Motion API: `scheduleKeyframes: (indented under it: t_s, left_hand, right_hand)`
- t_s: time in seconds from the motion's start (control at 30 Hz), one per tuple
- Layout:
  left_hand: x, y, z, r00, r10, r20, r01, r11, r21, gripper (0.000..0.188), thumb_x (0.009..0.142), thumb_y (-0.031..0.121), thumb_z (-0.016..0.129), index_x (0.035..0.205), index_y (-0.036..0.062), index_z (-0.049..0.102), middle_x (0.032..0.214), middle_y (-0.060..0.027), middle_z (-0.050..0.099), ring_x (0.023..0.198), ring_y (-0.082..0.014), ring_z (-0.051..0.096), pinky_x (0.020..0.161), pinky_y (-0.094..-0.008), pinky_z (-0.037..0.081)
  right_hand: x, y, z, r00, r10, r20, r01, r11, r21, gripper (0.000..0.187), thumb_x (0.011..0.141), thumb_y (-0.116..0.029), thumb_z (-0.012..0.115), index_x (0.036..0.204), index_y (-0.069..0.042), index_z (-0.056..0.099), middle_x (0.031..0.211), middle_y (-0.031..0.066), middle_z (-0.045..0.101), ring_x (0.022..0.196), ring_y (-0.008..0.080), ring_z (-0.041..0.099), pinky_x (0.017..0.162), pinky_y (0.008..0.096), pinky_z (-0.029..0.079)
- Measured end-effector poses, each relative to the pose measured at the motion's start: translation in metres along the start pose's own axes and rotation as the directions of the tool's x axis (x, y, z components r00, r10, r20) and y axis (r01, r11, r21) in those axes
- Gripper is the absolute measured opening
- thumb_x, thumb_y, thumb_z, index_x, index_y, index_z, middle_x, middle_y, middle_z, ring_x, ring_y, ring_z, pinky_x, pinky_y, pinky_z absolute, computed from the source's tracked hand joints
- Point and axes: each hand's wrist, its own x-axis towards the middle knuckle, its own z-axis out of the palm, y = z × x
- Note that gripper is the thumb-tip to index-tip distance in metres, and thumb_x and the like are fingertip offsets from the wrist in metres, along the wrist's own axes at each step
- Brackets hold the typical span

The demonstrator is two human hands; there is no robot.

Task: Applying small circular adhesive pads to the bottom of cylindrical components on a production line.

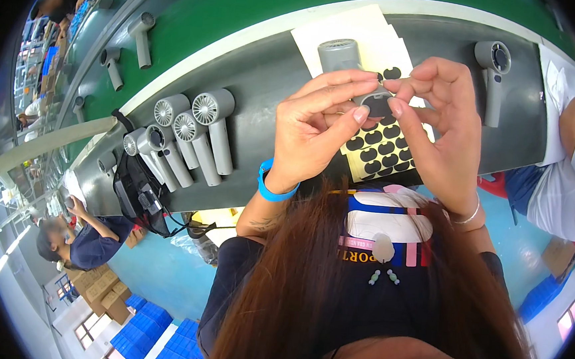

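In front of my chest, my left hand (318, 125) is closed around a grey handheld fan (338, 53). The fan's head shows beyond my fingers, and its handle end points toward me, partly hidden by the hand. A dark rounded pad (376, 106) lies against that end. My right hand (446, 117) pinches the pad's edge between thumb and fingers, touching the fan's end. Below both hands lies a pale yellow sheet (355, 159) with rows of similar dark pads, each notched, partly covered by my hands.
Several grey handheld fans (220, 145) lie grouped at left beside a black bag (136, 192). Another fan (492, 94) lies at right. More fans (142, 39) rest on the green belt (246, 6) beyond the bench. A co-worker (93, 239) is at far left, another person (564, 179) at right.
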Motion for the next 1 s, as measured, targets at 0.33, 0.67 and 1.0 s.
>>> scheduleKeyframes:
  t_s: [0.33, 0.67, 1.0]
  left_hand:
    - [-0.001, -0.002, 0.002, 1.000, -0.010, 0.000, 0.010, 1.000, 0.002, 0.028, 0.084, -0.010, 0.057, 0.111, -0.0069, 0.061, 0.121, -0.0173, 0.053, 0.093, -0.0188, 0.064, 0.081, -0.0314, 0.058]
    - [0.004, 0.014, -0.015, 0.982, 0.021, -0.189, -0.014, 0.999, 0.036, 0.021, 0.084, -0.006, 0.058, 0.106, -0.0076, 0.058, 0.116, -0.0222, 0.058, 0.083, -0.0228, 0.067, 0.071, -0.0319, 0.059]
    - [0.163, -0.016, -0.064, 0.890, 0.438, -0.129, -0.269, 0.732, 0.626, 0.021, 0.067, 0.007, 0.079, 0.082, 0.0014, 0.066, 0.089, -0.0090, 0.069, 0.072, -0.0134, 0.065, 0.062, -0.0273, 0.052]
  right_hand:
    - [-0.001, -0.002, 0.002, 0.998, -0.050, -0.037, 0.043, 0.987, -0.153, 0.035, 0.080, 0.008, 0.059, 0.110, -0.001, 0.044, 0.087, 0.0059, 0.059, 0.090, 0.0139, 0.062, 0.071, 0.0242, 0.052]
    - [0.020, 0.037, 0.000, 0.990, -0.088, -0.109, 0.070, 0.984, -0.163, 0.034, 0.081, -0.004, 0.067, 0.110, -0.001, 0.050, 0.095, 0.0092, 0.059, 0.091, 0.0157, 0.061, 0.075, 0.0280, 0.050]
    - [0.012, 0.116, 0.017, 0.937, -0.108, 0.332, 0.320, 0.649, -0.691, 0.058, 0.083, -0.022, 0.065, 0.134, -0.004, 0.042, 0.145, 0.0160, 0.031, 0.134, 0.0333, 0.030, 0.107, 0.0480, 0.023]
